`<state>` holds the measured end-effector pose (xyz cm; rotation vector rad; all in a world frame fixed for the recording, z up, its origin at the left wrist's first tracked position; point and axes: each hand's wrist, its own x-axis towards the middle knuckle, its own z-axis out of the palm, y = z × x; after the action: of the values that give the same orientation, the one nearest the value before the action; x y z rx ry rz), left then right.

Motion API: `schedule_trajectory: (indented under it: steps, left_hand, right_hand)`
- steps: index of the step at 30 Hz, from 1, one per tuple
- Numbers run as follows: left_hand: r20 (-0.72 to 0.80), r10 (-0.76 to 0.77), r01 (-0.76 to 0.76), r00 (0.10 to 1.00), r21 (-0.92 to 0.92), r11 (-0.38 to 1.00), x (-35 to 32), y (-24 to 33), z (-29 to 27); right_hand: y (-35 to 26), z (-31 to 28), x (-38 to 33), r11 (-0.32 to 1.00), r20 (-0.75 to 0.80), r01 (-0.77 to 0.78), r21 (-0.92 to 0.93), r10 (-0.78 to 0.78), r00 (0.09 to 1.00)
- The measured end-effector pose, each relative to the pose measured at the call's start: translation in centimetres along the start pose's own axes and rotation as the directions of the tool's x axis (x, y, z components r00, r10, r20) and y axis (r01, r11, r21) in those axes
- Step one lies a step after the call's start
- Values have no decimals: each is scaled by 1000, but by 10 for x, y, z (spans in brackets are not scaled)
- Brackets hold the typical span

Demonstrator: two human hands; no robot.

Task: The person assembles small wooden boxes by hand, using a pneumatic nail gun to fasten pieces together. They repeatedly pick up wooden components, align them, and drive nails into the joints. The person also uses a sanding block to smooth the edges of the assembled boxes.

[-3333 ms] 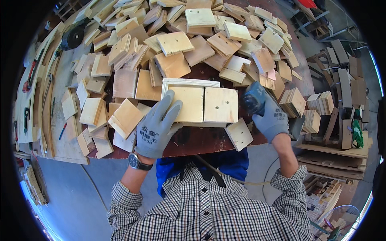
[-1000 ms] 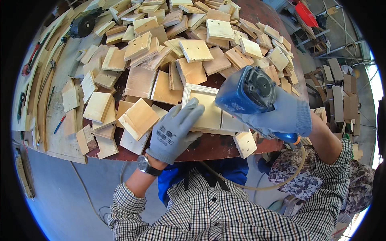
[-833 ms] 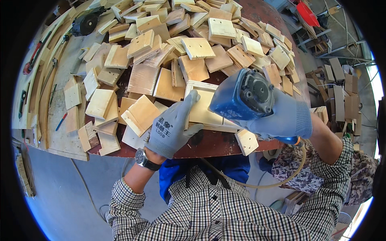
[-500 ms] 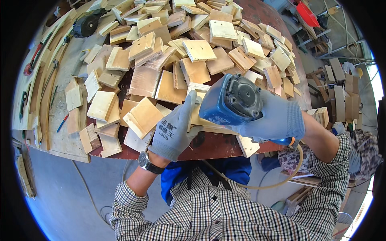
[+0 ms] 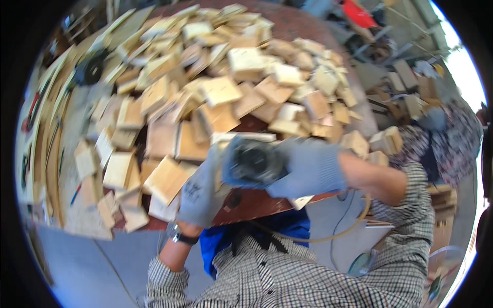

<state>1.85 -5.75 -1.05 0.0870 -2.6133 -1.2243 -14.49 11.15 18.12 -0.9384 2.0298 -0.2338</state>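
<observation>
Blue power tool (image 5: 251, 163) sits near the middle of the view; a pale wooden strip (image 5: 266, 137) shows just at its twelve o'clock, and whether they touch I cannot tell. At its three o'clock, the gloved right hand (image 5: 307, 167) holds the tool, fingers closed around it. The gloved left hand (image 5: 199, 192) is just beside it at eight o'clock; blur hides whether its fingers grip anything. Wooden blocks (image 5: 221, 91) cover the desk (image 5: 257, 203) from eight o'clock round to one. A hose (image 5: 354, 223) curves from six to four.
</observation>
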Motion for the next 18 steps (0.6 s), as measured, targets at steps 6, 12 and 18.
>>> schedule_trajectory:
  steps: [6,12,18]
  left_hand:
    - [-75,152,-119,986,328,937,0,10,-1]
    - [142,190,-235,971,675,699,21,49,11]
    - [134,267,-280,954,710,646,29,31,42]
  right_hand:
    - [36,26,-50,973,-338,122,195,-50,940]
    - [119,72,-56,976,-789,-194,102,198,582]
    - [203,113,-20,837,-876,-543,-68,210,434]
